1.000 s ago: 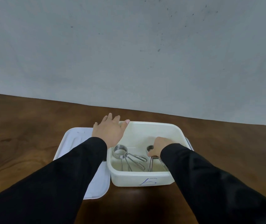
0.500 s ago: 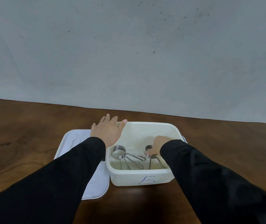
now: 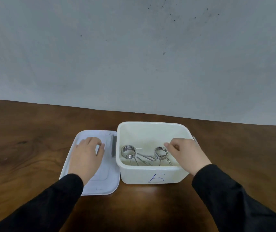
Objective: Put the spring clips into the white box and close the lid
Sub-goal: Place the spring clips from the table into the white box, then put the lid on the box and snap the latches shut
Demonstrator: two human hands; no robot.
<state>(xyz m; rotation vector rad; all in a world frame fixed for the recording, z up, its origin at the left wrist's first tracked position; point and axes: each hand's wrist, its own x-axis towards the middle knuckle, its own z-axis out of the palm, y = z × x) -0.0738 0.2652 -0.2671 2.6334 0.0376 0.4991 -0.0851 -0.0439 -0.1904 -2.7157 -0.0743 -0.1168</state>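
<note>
The white box (image 3: 152, 175) stands open on the table, marked with a blue letter on its front wall. Two metal spring clips lie inside it: one spring clip (image 3: 130, 152) on the left, the other spring clip (image 3: 161, 153) on the right. My right hand (image 3: 186, 153) hovers over the box's right side with fingers loosely curled, holding nothing. The white lid (image 3: 107, 173) lies flat on the table just left of the box. My left hand (image 3: 87, 156) rests palm down on the lid, fingers bent.
A dark brown wooden table (image 3: 25, 156) carries everything. A plain grey wall (image 3: 133, 56) rises behind its far edge. Black sleeves cover both forearms.
My left hand moved from the box's left rim onto the lid. My right hand let go of the right clip and lifted up out of the box.
</note>
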